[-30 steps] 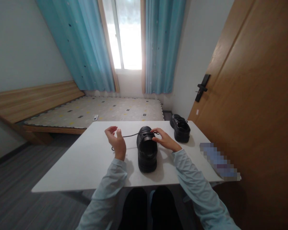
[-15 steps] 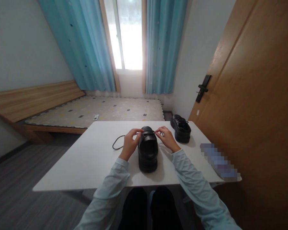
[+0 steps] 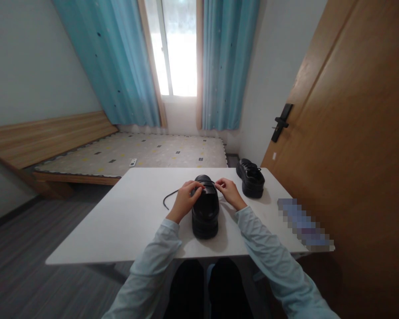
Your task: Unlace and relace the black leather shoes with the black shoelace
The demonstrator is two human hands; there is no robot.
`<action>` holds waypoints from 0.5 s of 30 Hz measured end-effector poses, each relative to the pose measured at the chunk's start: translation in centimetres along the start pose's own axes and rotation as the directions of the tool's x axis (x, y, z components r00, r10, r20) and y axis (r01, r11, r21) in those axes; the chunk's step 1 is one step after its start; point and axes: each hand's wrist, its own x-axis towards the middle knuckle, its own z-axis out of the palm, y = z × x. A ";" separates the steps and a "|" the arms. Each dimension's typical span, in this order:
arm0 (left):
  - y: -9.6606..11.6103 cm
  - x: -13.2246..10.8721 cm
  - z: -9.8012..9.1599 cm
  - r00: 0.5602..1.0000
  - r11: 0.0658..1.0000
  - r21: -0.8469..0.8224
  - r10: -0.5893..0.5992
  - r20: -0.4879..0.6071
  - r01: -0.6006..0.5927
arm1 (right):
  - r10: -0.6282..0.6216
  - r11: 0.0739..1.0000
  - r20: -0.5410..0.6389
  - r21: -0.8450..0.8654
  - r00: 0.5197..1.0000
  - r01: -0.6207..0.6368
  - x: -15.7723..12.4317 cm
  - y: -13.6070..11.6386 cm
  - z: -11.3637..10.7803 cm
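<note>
A black shoe [image 3: 205, 212] stands in the middle of the white table [image 3: 126, 221], heel toward me. My left hand [image 3: 185, 200] rests on the shoe's left upper side, fingers pinched on the black shoelace [image 3: 168, 198], whose loose end trails left across the table. My right hand [image 3: 228, 190] is at the shoe's right upper side, fingers pinched on the other part of the lace. Both hands meet over the lacing area near the toe end.
A second black shoe [image 3: 251, 177] sits at the table's far right. A blurred patch [image 3: 304, 223] lies at the right edge. A wooden door [image 3: 352, 146] stands close on the right. A low bed [image 3: 133, 153] lies beyond the table under a curtained window.
My left hand moved right from out on the table onto the shoe, drawing the lace in so its loop on the table shrank. My right hand stayed at the shoe's right side.
</note>
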 end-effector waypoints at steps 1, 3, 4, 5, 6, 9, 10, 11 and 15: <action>0.0 0.0 0.0 1.000 1.000 0.005 -0.001 0.001 0.001 | 0.014 0.999 0.000 0.034 1.000 -0.013 0.1 0.1 0.1; 0.0 0.0 0.1 1.000 1.000 0.014 -0.003 0.007 0.003 | 0.044 0.994 0.003 0.095 0.999 -0.044 0.3 0.3 0.2; 0.0 0.0 0.1 1.000 1.000 0.018 -0.003 0.010 0.003 | 0.059 0.991 0.005 0.119 0.998 -0.059 0.3 0.4 0.2; 0.1 0.0 0.1 1.000 1.000 0.022 -0.004 0.013 0.004 | 0.073 0.988 0.007 0.139 0.997 -0.073 0.4 0.4 0.3; 0.1 0.1 0.1 1.000 1.000 0.026 -0.003 0.016 0.002 | 0.085 0.984 0.005 0.157 0.996 -0.085 0.4 0.4 0.3; 0.3 0.1 0.0 1.000 0.999 0.036 0.014 0.011 -0.014 | 0.117 0.971 -0.001 0.209 0.993 -0.114 0.5 0.4 0.4; 0.3 0.1 0.0 1.000 0.999 0.039 0.021 0.007 -0.021 | 0.128 0.965 -0.001 0.229 0.992 -0.124 0.5 0.3 0.4; 0.4 0.1 0.0 1.000 0.999 0.041 0.026 0.003 -0.026 | 0.140 0.959 -0.002 0.250 0.990 -0.135 0.5 0.2 0.4; 0.6 0.2 -0.1 1.000 0.999 0.050 0.012 0.009 -0.013 | 0.188 0.931 -0.021 0.322 0.982 -0.172 0.5 -0.2 0.1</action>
